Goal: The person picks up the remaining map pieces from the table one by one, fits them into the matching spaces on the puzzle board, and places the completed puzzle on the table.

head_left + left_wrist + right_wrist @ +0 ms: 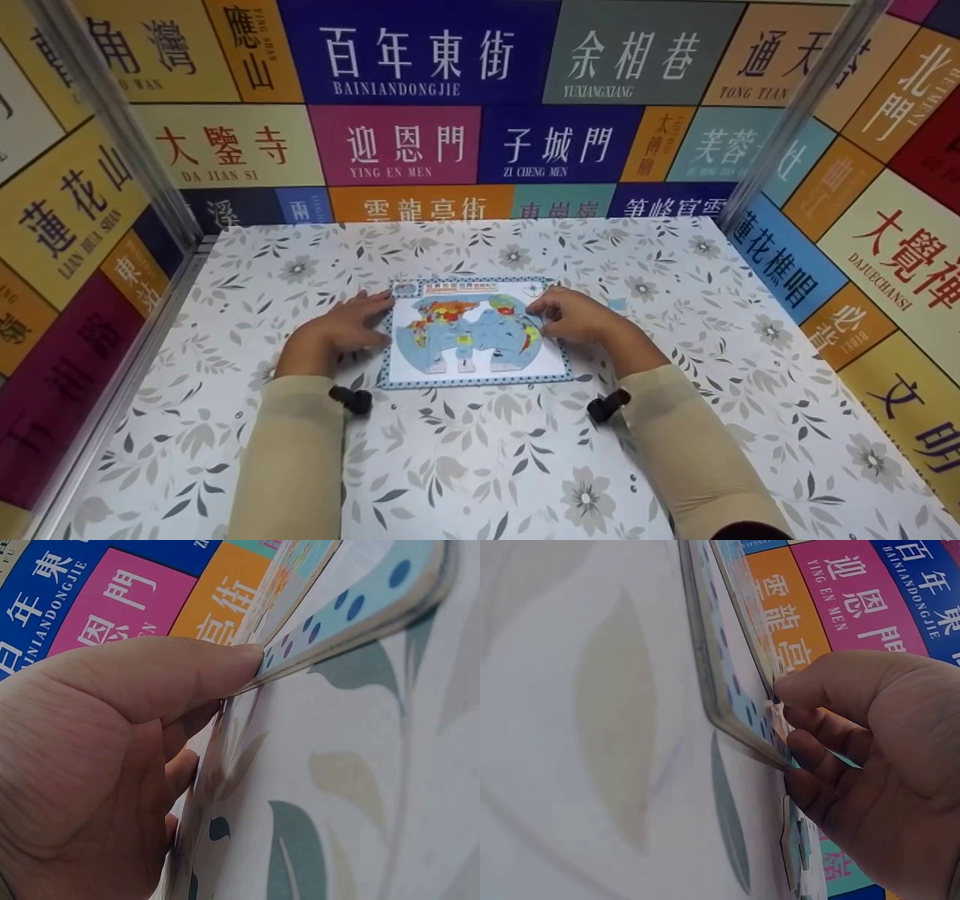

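In the head view, a world map jigsaw puzzle (465,337) with a blue dotted border (480,384) lies flat on the table. My left hand (341,326) is at its left side. Its thumb (217,673) touches the dotted rim (349,607) in the left wrist view, and the other fingers stretch along the side. My right hand (581,319) bends over the map's right edge. In the right wrist view its thumb and index finger pinch together at a thin puzzle piece, mostly hidden by the fingertips (787,690). The curled lower fingers sit by the board's rim (731,709).
Loose puzzle pieces (793,847) lie on the table beyond the board, beside my right hand. The table has a white cloth (465,465) with grey leaves and flowers. Panels with large Chinese characters (420,52) stand behind and at both sides.
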### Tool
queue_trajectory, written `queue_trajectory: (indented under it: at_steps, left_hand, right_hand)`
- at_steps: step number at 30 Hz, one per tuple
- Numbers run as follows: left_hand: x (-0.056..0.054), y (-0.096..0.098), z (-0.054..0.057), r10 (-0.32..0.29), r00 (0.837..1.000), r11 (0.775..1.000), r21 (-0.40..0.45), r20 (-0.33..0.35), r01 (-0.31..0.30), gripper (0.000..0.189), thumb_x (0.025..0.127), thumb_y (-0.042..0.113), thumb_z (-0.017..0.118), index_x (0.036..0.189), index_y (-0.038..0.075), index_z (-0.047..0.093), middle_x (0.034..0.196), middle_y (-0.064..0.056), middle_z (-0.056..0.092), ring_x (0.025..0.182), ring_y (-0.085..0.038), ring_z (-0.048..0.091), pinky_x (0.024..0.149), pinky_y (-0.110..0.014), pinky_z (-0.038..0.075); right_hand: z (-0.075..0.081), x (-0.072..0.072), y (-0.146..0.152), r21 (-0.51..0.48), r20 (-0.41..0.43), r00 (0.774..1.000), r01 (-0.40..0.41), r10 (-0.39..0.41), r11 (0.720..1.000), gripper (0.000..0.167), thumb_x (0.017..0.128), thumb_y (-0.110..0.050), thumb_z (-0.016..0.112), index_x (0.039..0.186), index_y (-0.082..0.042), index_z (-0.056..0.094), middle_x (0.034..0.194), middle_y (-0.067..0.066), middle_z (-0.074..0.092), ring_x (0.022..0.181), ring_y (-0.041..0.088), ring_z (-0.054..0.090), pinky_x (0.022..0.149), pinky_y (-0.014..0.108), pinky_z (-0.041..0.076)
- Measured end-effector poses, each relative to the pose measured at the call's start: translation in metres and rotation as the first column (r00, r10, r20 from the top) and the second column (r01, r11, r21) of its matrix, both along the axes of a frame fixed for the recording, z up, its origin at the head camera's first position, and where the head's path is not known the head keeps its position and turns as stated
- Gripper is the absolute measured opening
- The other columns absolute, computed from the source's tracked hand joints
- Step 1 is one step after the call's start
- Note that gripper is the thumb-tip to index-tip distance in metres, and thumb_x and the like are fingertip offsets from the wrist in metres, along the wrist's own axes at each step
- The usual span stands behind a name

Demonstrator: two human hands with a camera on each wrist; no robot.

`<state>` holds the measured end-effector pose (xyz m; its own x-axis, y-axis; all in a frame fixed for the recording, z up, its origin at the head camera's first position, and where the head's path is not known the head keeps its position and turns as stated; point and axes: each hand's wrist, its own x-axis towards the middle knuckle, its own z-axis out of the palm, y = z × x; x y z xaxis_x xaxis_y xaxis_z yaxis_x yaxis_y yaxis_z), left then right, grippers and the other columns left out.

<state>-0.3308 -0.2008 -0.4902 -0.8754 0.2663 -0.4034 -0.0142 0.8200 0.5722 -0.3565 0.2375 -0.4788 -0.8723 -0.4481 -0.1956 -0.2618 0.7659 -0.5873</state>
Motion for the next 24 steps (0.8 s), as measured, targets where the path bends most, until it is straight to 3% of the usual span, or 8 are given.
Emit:
queue_trajectory:
  at_steps: [7,14,24]
  left_hand:
    - [0.0004,0.002,0.0005,0.023,1.0,1.0,-0.015,0.003,-0.023,0.088,0.096,0.042,0.077,0.169,0.043,0.028,0.183,0.008,0.005,0.17,-0.037,-0.01,0.132,-0.073,-0.004]
    - [0.0005,0.001,0.0012,0.044,0.998,0.999,0.0,0.035,-0.044,0.09,0.094,0.042,0.079,0.168,0.046,0.028,0.183,0.008,0.001,0.17,-0.035,-0.011,0.132,-0.073,-0.006]
    - [0.0002,0.0001,0.0009,0.024,0.999,1.0,-0.002,0.026,-0.024,0.089,0.095,0.041,0.077,0.169,0.044,0.027,0.183,0.011,0.004,0.171,-0.033,-0.01,0.132,-0.073,-0.005]
  right_hand:
    - [0.0008,0.0026,-0.0007,0.016,-0.011,1.0,-0.011,0.011,1.0,0.039,0.096,-0.012,0.074,0.135,-0.019,0.074,0.128,0.006,0.065,0.111,0.023,0.056,0.099,0.041,0.049]
    - [0.0008,0.0031,-0.0024,0.009,0.018,1.0,0.018,-0.019,1.0,0.04,0.097,-0.013,0.074,0.135,-0.022,0.074,0.132,0.005,0.065,0.116,0.025,0.057,0.105,0.044,0.05]
    - [0.0002,0.0027,-0.005,0.034,0.034,0.999,0.022,-0.023,0.999,0.041,0.097,-0.013,0.072,0.137,-0.024,0.075,0.138,0.002,0.06,0.122,0.027,0.057,0.112,0.047,0.05]
